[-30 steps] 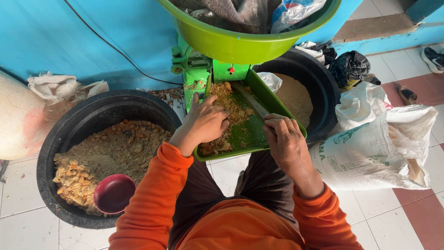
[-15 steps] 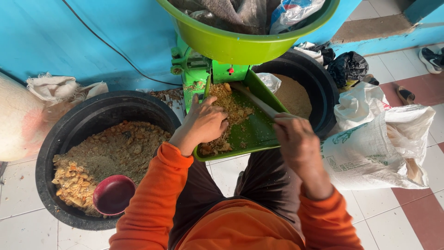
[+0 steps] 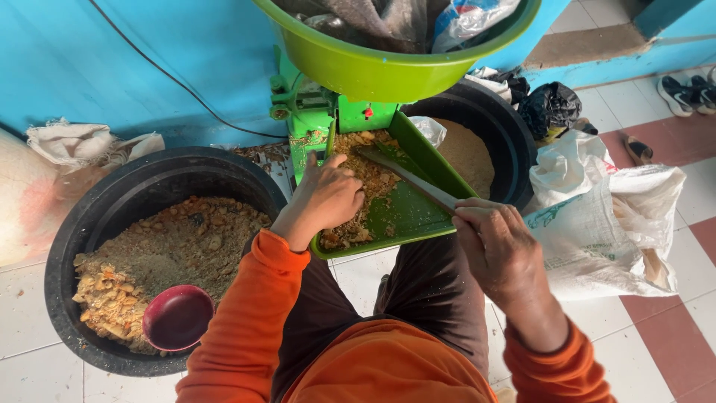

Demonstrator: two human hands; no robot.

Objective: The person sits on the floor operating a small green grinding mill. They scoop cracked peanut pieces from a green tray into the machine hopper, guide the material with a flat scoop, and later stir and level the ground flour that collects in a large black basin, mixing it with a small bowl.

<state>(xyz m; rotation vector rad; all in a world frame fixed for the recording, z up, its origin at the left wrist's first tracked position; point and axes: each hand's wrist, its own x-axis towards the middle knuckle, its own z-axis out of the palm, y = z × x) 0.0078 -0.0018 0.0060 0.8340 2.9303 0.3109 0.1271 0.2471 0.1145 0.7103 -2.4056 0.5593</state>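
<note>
My left hand (image 3: 327, 198) rests on the crumbly yellow-brown feed mash (image 3: 365, 186) that lies in the flat green metal tray (image 3: 406, 216) of the green grinding machine (image 3: 313, 104); the fingers are curled loosely over the mash and press on it, so the grip is half closed with only mash under it. My right hand (image 3: 498, 246) is closed around the near end of a long thin grey stick (image 3: 406, 179), which reaches slanted across the tray, with its far end in the mash near the machine's opening. The tray stands just in front of my knees, between two large round black tubs. The left black tub (image 3: 112, 224) holds much of the same brown mash, and a small round dark red plastic bowl (image 3: 177, 317) sits in it at the near side. The right black tub (image 3: 500, 134) holds finer brown meal. Above the machine is a wide lime-green plastic basin (image 3: 388, 71) with cloth and bags inside. A white woven sack (image 3: 604, 224) lies on the tiled floor just beside my right hand.
</note>
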